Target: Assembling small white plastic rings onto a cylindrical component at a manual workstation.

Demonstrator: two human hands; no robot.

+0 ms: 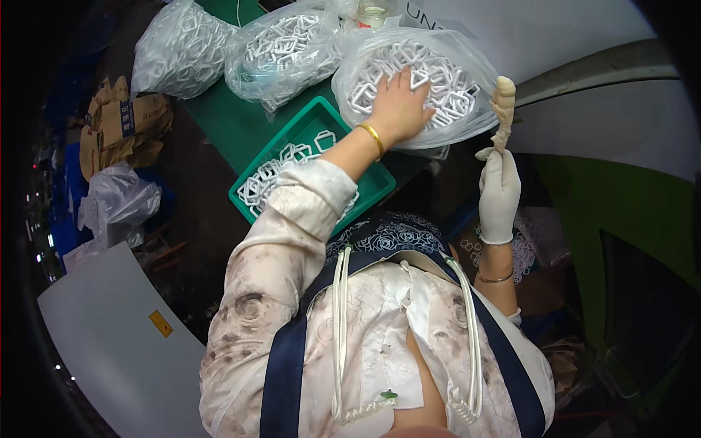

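Hands are resting well apart: the bare left hand [400,111] is lying palm down beyond the far right side of a green rectangular plastic tray [377,184], while the right hand [500,196], wearing a white glove, is standing raised to the right of that tray. Fingers of the left hand are spreading apart over a pile of white four-sided open plastic loops [456,87], which a clear plastic bag [445,136] is holding just beside the tray's far end. The gloved fingers are pinching the lower end of a cream-coloured, ridged, elongated object [504,102], which is pointing upward; its exact kind is hard to tell. A gold-coloured bangle [373,139] is circling the left wrist, and the left forearm is crossing above the tray, hiding part of it. More white loops [255,186] are lying inside the tray, mostly toward its left side. Behind the tray, a second filled clear bag [314,71] is sitting on the green counter [219,120], and a third filled clear bag [179,55] is leaning farther left. Brown paper packaging [124,135] is lying well to the tray's left.
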